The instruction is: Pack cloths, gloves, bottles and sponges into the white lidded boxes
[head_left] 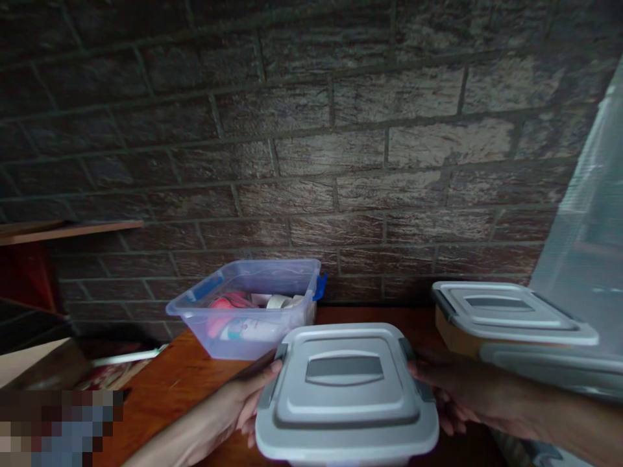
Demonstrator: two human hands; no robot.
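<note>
Between my two hands is a lidded plastic storage box (348, 405), its pale grey lid on top with a darker grey panel in the middle and grey clips at the sides. My left hand (253, 395) grips its left side, thumb near the clip and fingers curled below the rim. On the opposite side, my right hand (445, 386) holds the box the same way, fingers partly under the edge. Behind it to the left stands an open clear bluish bin (263, 331) with blue clips, containing pink and white items. Most of the held box's body is hidden beneath its lid.
A reddish-brown wooden table (160, 395) lies underneath. At the right sit another lidded box (506, 311) and a further grey-lidded container (559, 370). A brick wall (311, 155) rises behind, with a wooden shelf (87, 229) at left and a translucent curtain (588, 227) at right.
</note>
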